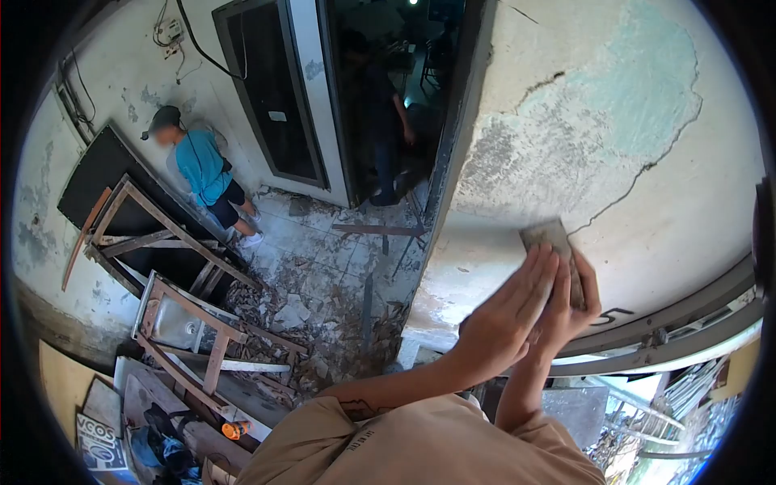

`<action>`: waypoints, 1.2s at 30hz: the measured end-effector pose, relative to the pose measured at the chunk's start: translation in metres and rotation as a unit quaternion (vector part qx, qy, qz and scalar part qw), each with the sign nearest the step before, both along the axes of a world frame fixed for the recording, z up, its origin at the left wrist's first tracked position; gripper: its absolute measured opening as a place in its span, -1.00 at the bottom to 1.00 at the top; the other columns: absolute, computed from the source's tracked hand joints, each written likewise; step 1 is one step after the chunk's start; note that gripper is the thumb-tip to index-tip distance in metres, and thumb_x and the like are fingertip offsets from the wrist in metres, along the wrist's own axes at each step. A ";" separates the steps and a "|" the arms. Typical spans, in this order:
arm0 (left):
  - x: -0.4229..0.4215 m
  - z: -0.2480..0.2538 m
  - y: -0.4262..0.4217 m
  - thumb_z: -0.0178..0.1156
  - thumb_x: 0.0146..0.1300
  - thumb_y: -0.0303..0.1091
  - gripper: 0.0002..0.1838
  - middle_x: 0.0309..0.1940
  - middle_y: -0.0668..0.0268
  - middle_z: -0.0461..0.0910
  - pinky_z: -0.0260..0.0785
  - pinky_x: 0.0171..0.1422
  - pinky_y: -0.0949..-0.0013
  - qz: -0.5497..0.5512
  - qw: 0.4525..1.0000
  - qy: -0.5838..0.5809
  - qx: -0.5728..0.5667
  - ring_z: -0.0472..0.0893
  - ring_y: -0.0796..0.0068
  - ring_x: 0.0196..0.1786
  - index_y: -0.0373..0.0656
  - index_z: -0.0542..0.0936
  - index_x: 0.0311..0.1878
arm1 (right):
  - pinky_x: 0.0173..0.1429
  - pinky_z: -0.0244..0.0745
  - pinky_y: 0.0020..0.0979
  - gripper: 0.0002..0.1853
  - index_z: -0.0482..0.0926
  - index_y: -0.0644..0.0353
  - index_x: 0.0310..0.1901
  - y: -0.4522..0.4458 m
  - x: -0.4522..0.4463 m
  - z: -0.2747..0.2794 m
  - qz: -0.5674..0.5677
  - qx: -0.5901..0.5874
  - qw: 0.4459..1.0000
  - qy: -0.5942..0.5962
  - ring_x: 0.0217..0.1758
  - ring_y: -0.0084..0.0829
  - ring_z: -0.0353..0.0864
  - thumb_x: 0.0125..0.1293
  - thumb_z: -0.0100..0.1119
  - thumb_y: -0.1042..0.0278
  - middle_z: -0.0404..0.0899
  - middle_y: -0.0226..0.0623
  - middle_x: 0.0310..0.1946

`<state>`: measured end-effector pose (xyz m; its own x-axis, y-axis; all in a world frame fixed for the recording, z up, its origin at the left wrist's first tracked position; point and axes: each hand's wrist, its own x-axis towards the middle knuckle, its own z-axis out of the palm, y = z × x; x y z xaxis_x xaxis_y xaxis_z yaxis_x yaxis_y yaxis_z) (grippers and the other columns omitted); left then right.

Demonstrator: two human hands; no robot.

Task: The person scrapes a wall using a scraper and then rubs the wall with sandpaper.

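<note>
A flat grey rectangular block [545, 234] is against the worn wall [525, 170], just below a patch of bare, scraped plaster. My left hand [521, 311] lies on it with the fingers together, pressing along its face. My right hand [580, 303] grips its right side, with the fingers curled round the edge. The two hands touch. My fingers cover much of the block, so its exact kind is hidden. A long crack runs up the wall to the right of the block, beside a pale green patch.
A person in a blue shirt [204, 166] stands at the left wall; another person is in the dark doorway [392, 105]. Broken wooden frames [162, 218] lean at left. Debris [299, 311] covers the floor. A curved metal rail [663, 335] is at lower right.
</note>
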<state>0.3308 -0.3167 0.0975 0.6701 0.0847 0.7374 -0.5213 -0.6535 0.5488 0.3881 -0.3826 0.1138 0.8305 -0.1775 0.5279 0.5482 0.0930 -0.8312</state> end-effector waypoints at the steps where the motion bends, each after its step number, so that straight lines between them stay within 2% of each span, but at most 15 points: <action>1: 0.000 0.006 0.003 0.16 -0.19 -0.72 -0.06 0.37 -0.10 0.11 0.29 0.36 0.17 0.012 1.000 -0.015 -0.011 0.21 -0.08 0.38 -0.35 0.08 0.40 | -0.20 0.45 -0.59 -0.84 0.61 0.44 -0.18 0.006 0.000 0.006 0.003 0.005 1.000 -0.017 -0.31 -0.58 0.55 0.20 0.13 0.63 0.62 -0.27 -0.34; 6: -0.021 0.014 0.019 -0.06 -0.10 -0.80 -0.18 0.37 0.00 0.18 0.36 0.24 0.29 -0.024 0.997 0.051 -0.056 0.30 0.05 0.36 -0.23 0.22 0.38 | -0.20 0.39 -0.62 -0.85 0.62 0.42 -0.20 0.002 -0.003 -0.003 0.061 0.034 0.998 0.004 -0.31 -0.64 0.49 0.18 0.21 0.62 0.60 -0.34 -0.38; 11: -0.058 -0.041 0.046 -0.13 0.10 -0.76 -0.39 0.32 0.03 0.30 0.36 0.19 0.34 0.001 0.985 0.148 -0.094 0.36 0.20 0.34 -0.20 0.38 0.27 | -0.17 0.37 -0.63 -0.84 0.63 0.42 -0.21 -0.041 -0.002 -0.027 0.063 -0.048 0.997 0.009 -0.32 -0.62 0.50 0.14 0.24 0.61 0.60 -0.35 -0.38; 13: -0.081 -0.073 0.062 -0.12 0.15 -0.65 -0.43 0.22 0.02 0.39 0.36 0.18 0.16 0.005 0.945 0.290 -0.151 0.46 0.04 0.20 -0.12 0.36 0.28 | -0.15 0.38 -0.63 -0.83 0.64 0.42 -0.22 -0.058 0.001 -0.033 0.080 -0.056 0.995 0.031 -0.31 -0.61 0.52 0.13 0.24 0.61 0.61 -0.34 -0.37; 15: -0.108 -0.115 0.081 -0.08 0.16 -0.58 -0.45 0.13 -0.02 0.46 0.37 0.14 0.10 0.031 0.915 0.401 -0.015 0.52 0.00 0.09 -0.11 0.35 0.28 | -0.10 0.39 -0.60 -0.83 0.64 0.41 -0.23 -0.071 0.005 -0.038 0.091 -0.027 0.991 0.100 -0.27 -0.59 0.54 0.11 0.25 0.61 0.62 -0.32 -0.34; 17: -0.131 -0.129 0.095 -0.03 0.17 -0.49 -0.43 0.04 -0.06 0.50 0.37 0.08 0.04 0.024 0.766 0.639 0.062 0.53 -0.04 0.03 -0.08 0.30 0.32 | -0.06 0.41 -0.56 -0.81 0.64 0.40 -0.21 -0.081 0.009 -0.043 0.109 -0.018 0.987 0.119 -0.24 -0.58 0.55 0.10 0.26 0.59 0.63 -0.31 -0.32; 20: -0.140 -0.129 0.099 0.00 0.17 -0.47 -0.39 -0.02 -0.08 0.52 0.37 0.06 0.04 0.092 0.795 0.600 -0.022 0.54 -0.05 -0.01 -0.06 0.25 0.36 | -0.06 0.42 -0.54 -0.80 0.64 0.40 -0.20 -0.089 0.014 -0.044 0.110 0.005 0.987 0.120 -0.24 -0.56 0.55 0.10 0.28 0.58 0.63 -0.29 -0.31; 22: -0.123 -0.118 0.100 0.01 0.17 -0.46 -0.35 -0.05 -0.12 0.52 0.38 0.03 0.07 0.142 0.871 0.468 -0.052 0.55 -0.04 -0.04 -0.09 0.19 0.39 | -0.05 0.42 -0.52 -0.78 0.62 0.40 -0.19 -0.092 0.016 -0.044 0.108 0.046 0.989 0.086 -0.23 -0.53 0.55 0.10 0.28 0.56 0.62 -0.28 -0.32; 24: -0.095 -0.094 0.098 0.02 0.16 -0.49 -0.30 -0.07 -0.18 0.51 0.40 -0.02 0.10 0.148 0.900 0.401 -0.091 0.56 -0.05 -0.10 -0.14 0.12 0.42 | -0.04 0.41 -0.51 -0.77 0.62 0.40 -0.18 -0.092 0.017 -0.044 0.122 0.046 0.988 0.079 -0.22 -0.52 0.55 0.10 0.29 0.55 0.62 -0.27 -0.33; 25: -0.081 -0.100 0.095 0.02 0.16 -0.49 -0.30 -0.07 -0.18 0.51 0.40 -0.02 0.10 0.151 0.898 0.402 -0.094 0.56 -0.05 -0.10 -0.14 0.12 0.42 | -0.03 0.40 -0.50 -0.77 0.62 0.41 -0.18 -0.092 0.017 -0.045 0.128 0.052 0.988 0.065 -0.22 -0.51 0.54 0.09 0.30 0.54 0.61 -0.27 -0.35; 27: -0.054 -0.115 0.096 -0.05 0.29 -0.51 -0.35 0.11 -0.13 0.44 0.39 -0.14 0.17 0.135 0.970 0.202 0.013 0.60 0.02 -0.20 -0.12 0.06 0.45 | -0.04 0.36 -0.50 -0.77 0.63 0.41 -0.20 -0.091 0.015 -0.047 0.149 0.053 0.986 0.048 -0.25 -0.52 0.51 0.08 0.32 0.52 0.59 -0.29 -0.39; 28: -0.051 -0.112 0.093 -0.05 0.29 -0.51 -0.35 0.11 -0.13 0.44 0.39 -0.14 0.17 0.138 0.970 0.200 0.013 0.60 0.02 -0.20 -0.12 0.06 0.45 | -0.06 0.34 -0.51 -0.77 0.63 0.41 -0.22 -0.091 0.013 -0.047 0.164 0.031 0.985 0.034 -0.27 -0.53 0.49 0.07 0.33 0.52 0.58 -0.30 -0.40; 30: -0.056 -0.091 0.080 -0.04 0.28 -0.53 -0.36 0.18 -0.14 0.38 0.39 -0.06 0.12 0.104 0.914 0.390 -0.033 0.58 -0.03 -0.10 -0.19 0.07 0.43 | -0.11 0.27 -0.53 -0.79 0.64 0.41 -0.25 -0.090 0.010 -0.047 0.175 0.005 0.984 0.019 -0.31 -0.56 0.44 0.04 0.34 0.54 0.55 -0.33 -0.42; 34: -0.074 -0.133 0.087 -0.04 0.26 -0.52 -0.38 0.12 -0.16 0.42 0.39 -0.03 0.05 0.038 0.905 0.404 -0.126 0.56 -0.07 -0.07 -0.18 0.12 0.41 | 0.04 0.35 -0.42 -0.79 0.62 0.31 -0.21 -0.101 0.014 -0.059 0.208 -0.025 0.977 0.031 -0.17 -0.46 0.50 0.08 0.33 0.54 0.58 -0.25 -0.26; 36: -0.090 -0.124 0.088 -0.04 0.25 -0.45 -0.41 -0.01 -0.16 0.50 0.39 -0.02 0.04 0.046 0.844 0.535 0.001 0.56 -0.10 -0.09 -0.18 0.18 0.39 | 0.04 0.35 -0.42 -0.79 0.62 0.31 -0.21 -0.099 0.013 -0.060 0.217 -0.021 0.975 0.041 -0.17 -0.45 0.50 0.08 0.32 0.55 0.58 -0.24 -0.26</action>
<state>0.2410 -0.2283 -0.0263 0.9429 0.1731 -0.2846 0.3249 -0.6656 0.6718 0.4007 -0.4818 0.0540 0.8621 0.2208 0.4562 0.3969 0.2656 -0.8786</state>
